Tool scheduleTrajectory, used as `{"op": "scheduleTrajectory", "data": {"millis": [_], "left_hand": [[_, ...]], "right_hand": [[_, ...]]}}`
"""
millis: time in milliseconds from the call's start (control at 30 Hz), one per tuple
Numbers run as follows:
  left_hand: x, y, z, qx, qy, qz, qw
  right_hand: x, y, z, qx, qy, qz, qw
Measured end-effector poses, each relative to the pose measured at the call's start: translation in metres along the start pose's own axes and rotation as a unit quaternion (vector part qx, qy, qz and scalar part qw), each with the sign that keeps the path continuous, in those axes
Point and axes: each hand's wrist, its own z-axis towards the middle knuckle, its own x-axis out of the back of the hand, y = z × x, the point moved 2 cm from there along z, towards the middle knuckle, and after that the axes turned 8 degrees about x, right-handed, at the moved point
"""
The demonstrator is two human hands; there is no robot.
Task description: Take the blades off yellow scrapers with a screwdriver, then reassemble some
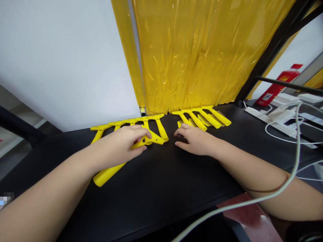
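Note:
My left hand point(126, 139) is closed around a yellow T-shaped scraper handle point(111, 174). Its wide head points right, past my fingertips, and its round grip end slants toward the lower left. Behind this hand, several similar yellow handles point(161, 129) lie in a row on the black tabletop point(156, 195), partly covered by the hand. My right hand point(195, 138) hovers by the left end of a second row of yellow handles point(209, 117), thumb and fingers apart. Thin yellowish pieces point(218, 118) lie beneath that row. Whether the right fingertips touch a piece there is hidden.
Yellow plastic curtain point(191, 57) and a white panel point(70, 60) border the table's back. At right are a red bottle point(277, 85), white power strips point(267, 119) and a black metal frame point(267, 50). A pale cable point(227, 206) loops across my right forearm.

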Motion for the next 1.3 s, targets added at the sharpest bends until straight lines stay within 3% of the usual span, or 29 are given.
{"op": "scheduleTrajectory", "data": {"millis": [167, 267, 433, 633, 733, 833, 967, 1100, 1300], "left_hand": [[-0.006, -0.004, 0.005, 0.024, 0.06, -0.105, 0.992], [-0.025, -0.005, 0.005, 0.062, 0.102, -0.225, 0.967], [-0.063, -0.004, 0.001, 0.102, 0.1, -0.414, 0.899], [-0.077, -0.002, -0.003, 0.164, 0.092, -0.513, 0.838], [-0.079, 0.0, -0.004, 0.188, 0.106, -0.575, 0.789], [-0.083, 0.001, -0.004, 0.205, 0.134, -0.647, 0.722], [-0.086, 0.004, -0.002, 0.223, 0.184, -0.701, 0.652], [-0.086, 0.008, -0.002, 0.232, 0.198, -0.702, 0.643], [-0.082, 0.016, -0.007, 0.154, 0.13, -0.702, 0.683]], "right_hand": [[-0.004, -0.017, -0.006, 0.096, -0.076, 0.075, 0.99], [-0.007, -0.03, -0.009, 0.161, -0.106, 0.085, 0.978], [-0.025, -0.054, -0.008, 0.253, -0.054, -0.013, 0.966], [-0.039, -0.068, -0.003, 0.271, 0.006, -0.113, 0.956], [-0.036, -0.068, -0.004, 0.262, 0.029, -0.11, 0.958], [-0.03, -0.069, -0.007, 0.271, 0.065, -0.071, 0.958], [-0.027, -0.075, -0.01, 0.37, 0.103, -0.007, 0.923], [-0.028, -0.077, -0.012, 0.42, 0.126, -0.017, 0.899], [-0.016, -0.068, -0.018, 0.403, 0.133, -0.04, 0.904]]}}
